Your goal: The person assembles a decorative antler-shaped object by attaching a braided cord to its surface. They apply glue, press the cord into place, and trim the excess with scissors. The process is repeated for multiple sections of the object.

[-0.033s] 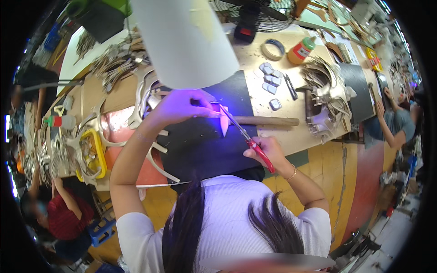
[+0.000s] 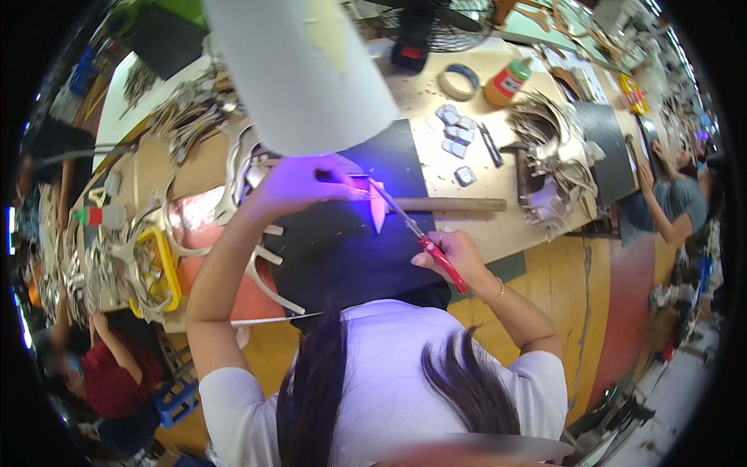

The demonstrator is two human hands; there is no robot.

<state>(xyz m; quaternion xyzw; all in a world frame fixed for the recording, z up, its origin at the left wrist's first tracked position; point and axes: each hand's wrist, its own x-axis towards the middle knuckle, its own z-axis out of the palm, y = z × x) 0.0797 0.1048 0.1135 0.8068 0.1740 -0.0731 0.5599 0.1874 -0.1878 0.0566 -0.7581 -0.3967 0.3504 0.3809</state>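
Under the white lamp shade (image 2: 311, 86), in violet light, my left hand (image 2: 299, 187) has its thumb and fingers closed in a pinch. The glare hides what they hold. My right hand (image 2: 451, 257) is closed around the red handles of slim scissors (image 2: 424, 243). Their long metal blades slant up and left to my left fingertips. A hammer lies under them on the black mat (image 2: 327, 265). Its wooden handle (image 2: 467, 204) runs right, and its pointed head (image 2: 378, 214), looking pink in the light, is close to the blades.
Right of the mat are grey blocks (image 2: 459, 132), a black pen-like tool (image 2: 491, 145), a tape roll (image 2: 459, 82), a glue bottle (image 2: 506, 82) and stacked curved metal pieces (image 2: 552, 171). Curved frames and a yellow basket (image 2: 173, 268) are at left. Other people work at both sides.
The view has shifted slightly, so the bench things appear a little further left. Both hands keep their grip, and the scissors stay by my left fingertips.
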